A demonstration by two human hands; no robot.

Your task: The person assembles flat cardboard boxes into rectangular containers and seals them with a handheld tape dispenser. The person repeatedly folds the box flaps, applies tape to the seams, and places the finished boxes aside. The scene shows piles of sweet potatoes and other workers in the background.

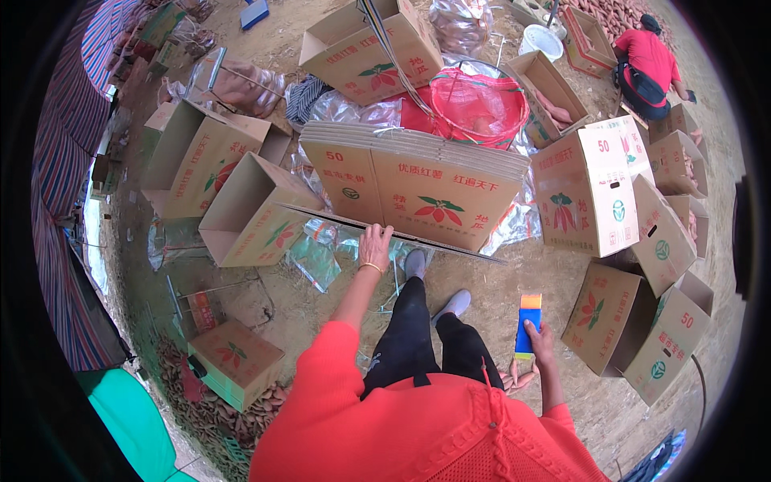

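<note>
My left hand (375, 245) grips the top edge of a flattened carton (434, 245), seen nearly edge-on in front of my legs. Behind that carton leans a stack of flattened cartons (377, 173), brown with red print and a leafy picture. In my right hand (541, 341), off to the right of my legs, is a blue tape dispenser (528, 325) with an orange end. Its underside is hidden from this view. Several loose sweet potatoes (518, 377) lie on the ground just below that hand.
Opened cartons (257, 213) stand at the left, with more cartons (610, 313) at the right. A red mesh bag (479, 104) sits behind the stack. Sweet potatoes (233, 418) are heaped at lower left. Another person (649, 64) crouches at the far right.
</note>
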